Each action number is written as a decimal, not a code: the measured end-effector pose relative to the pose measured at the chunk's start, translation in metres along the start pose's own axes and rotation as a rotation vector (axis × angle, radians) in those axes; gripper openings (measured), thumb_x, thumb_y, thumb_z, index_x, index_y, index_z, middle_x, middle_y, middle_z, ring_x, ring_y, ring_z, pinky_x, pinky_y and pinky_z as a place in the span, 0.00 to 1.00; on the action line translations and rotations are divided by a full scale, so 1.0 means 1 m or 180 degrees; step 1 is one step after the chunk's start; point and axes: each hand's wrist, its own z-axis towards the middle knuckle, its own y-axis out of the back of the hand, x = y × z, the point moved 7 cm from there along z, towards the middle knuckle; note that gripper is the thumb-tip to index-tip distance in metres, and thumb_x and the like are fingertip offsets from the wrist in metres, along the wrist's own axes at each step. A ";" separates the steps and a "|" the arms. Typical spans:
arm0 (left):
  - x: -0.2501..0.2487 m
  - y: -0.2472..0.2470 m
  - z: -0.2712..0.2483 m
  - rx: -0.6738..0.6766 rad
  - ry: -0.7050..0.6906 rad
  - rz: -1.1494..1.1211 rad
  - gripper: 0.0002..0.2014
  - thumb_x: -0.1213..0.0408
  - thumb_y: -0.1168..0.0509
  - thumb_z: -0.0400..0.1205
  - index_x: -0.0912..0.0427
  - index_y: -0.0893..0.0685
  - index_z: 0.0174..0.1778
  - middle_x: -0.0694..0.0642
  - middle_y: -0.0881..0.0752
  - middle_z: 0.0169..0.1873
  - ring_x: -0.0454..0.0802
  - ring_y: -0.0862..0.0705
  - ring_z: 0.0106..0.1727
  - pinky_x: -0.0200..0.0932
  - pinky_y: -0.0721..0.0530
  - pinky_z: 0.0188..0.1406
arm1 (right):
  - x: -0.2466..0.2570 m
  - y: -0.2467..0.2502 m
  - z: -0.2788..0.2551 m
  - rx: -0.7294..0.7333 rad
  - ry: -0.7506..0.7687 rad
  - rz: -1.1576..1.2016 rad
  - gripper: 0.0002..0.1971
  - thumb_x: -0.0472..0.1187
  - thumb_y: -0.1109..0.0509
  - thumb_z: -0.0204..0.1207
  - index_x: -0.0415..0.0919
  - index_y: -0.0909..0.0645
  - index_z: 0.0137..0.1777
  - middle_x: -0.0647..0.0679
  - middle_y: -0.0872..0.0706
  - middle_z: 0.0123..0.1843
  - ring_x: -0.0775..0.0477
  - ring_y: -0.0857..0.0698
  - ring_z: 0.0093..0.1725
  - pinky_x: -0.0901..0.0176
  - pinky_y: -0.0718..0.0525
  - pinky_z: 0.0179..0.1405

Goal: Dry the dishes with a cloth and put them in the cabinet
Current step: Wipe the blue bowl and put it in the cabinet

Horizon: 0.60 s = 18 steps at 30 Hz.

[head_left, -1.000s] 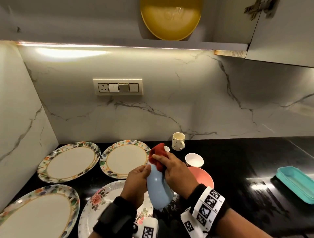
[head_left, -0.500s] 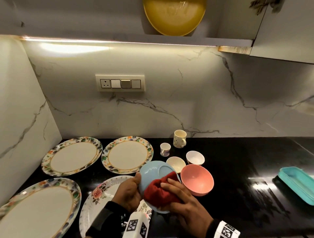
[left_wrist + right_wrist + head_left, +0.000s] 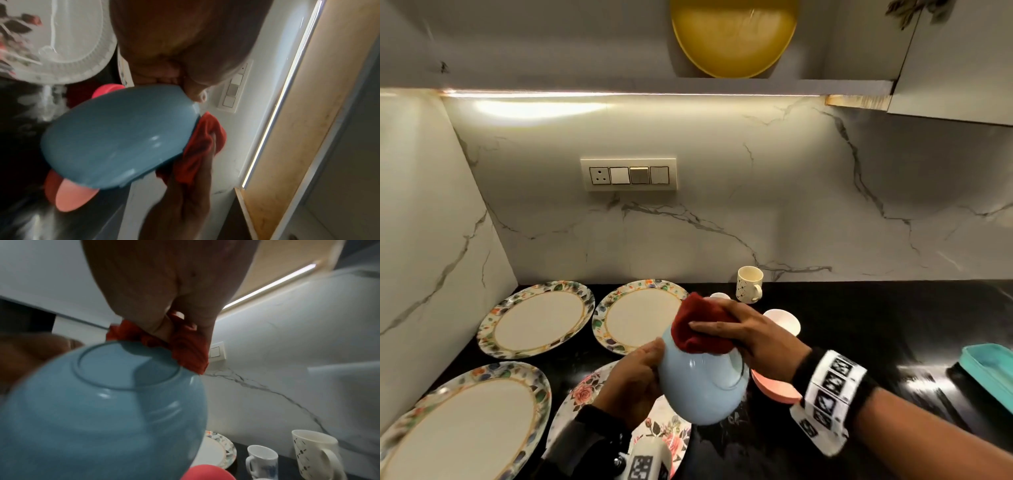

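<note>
A light blue bowl (image 3: 702, 383) is held tilted above the black counter, its underside facing me. My left hand (image 3: 633, 377) grips its left rim; in the left wrist view the thumb sits on the bowl (image 3: 119, 138) edge. My right hand (image 3: 750, 332) holds a red cloth (image 3: 698, 329) bunched against the bowl's upper edge. The right wrist view shows the cloth (image 3: 185, 344) pinched in the fingers above the bowl (image 3: 102, 410) foot ring. A yellow plate (image 3: 732, 34) stands in the open cabinet above.
Three floral-rimmed plates (image 3: 537, 318) and a rose-patterned plate (image 3: 585, 394) lie on the counter at left. A pink bowl (image 3: 774, 390) sits under my right wrist, a white bowl (image 3: 784, 320) and a dotted mug (image 3: 749, 284) behind. A teal tray (image 3: 989, 373) lies at right.
The bowl has turned from showing its inside to showing its underside. The cloth moved from inside the bowl up to its top edge, with my right hand above it.
</note>
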 end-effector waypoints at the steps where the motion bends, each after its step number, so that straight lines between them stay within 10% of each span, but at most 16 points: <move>1: -0.003 -0.005 -0.001 0.0032 -0.0028 -0.0027 0.17 0.61 0.51 0.90 0.60 0.17 0.55 0.57 0.08 0.45 0.56 0.14 0.52 0.50 0.18 0.43 | -0.006 -0.004 0.009 0.0056 0.0005 -0.0089 0.31 0.33 0.36 0.80 0.65 0.31 0.77 0.56 0.39 0.83 0.52 0.34 0.79 0.61 0.35 0.78; 10: -0.009 -0.020 0.006 -0.0274 -0.0646 -0.0161 0.16 0.61 0.51 0.90 0.60 0.17 0.53 0.60 0.13 0.52 0.58 0.16 0.53 0.57 0.18 0.55 | -0.063 -0.053 -0.019 -0.0799 -0.2321 0.1183 0.39 0.36 0.43 0.69 0.79 0.37 0.73 0.46 0.17 0.59 0.43 0.19 0.61 0.49 0.22 0.68; 14: 0.011 -0.030 0.008 -0.0347 -0.0664 -0.0127 0.15 0.63 0.49 0.89 0.62 0.17 0.50 0.62 0.13 0.51 0.56 0.16 0.49 0.57 0.18 0.53 | -0.061 -0.067 -0.038 -0.0835 -0.3059 0.1835 0.36 0.27 0.45 0.73 0.60 0.30 0.77 0.45 0.16 0.58 0.42 0.18 0.56 0.58 0.22 0.56; 18: 0.023 -0.037 0.006 -0.0293 -0.0768 -0.0032 0.13 0.62 0.46 0.87 0.63 0.17 0.52 0.60 0.13 0.50 0.56 0.16 0.50 0.56 0.18 0.53 | -0.057 -0.089 -0.058 -0.0949 -0.3659 0.2826 0.33 0.29 0.45 0.68 0.65 0.22 0.65 0.40 0.11 0.52 0.30 0.12 0.48 0.36 0.12 0.49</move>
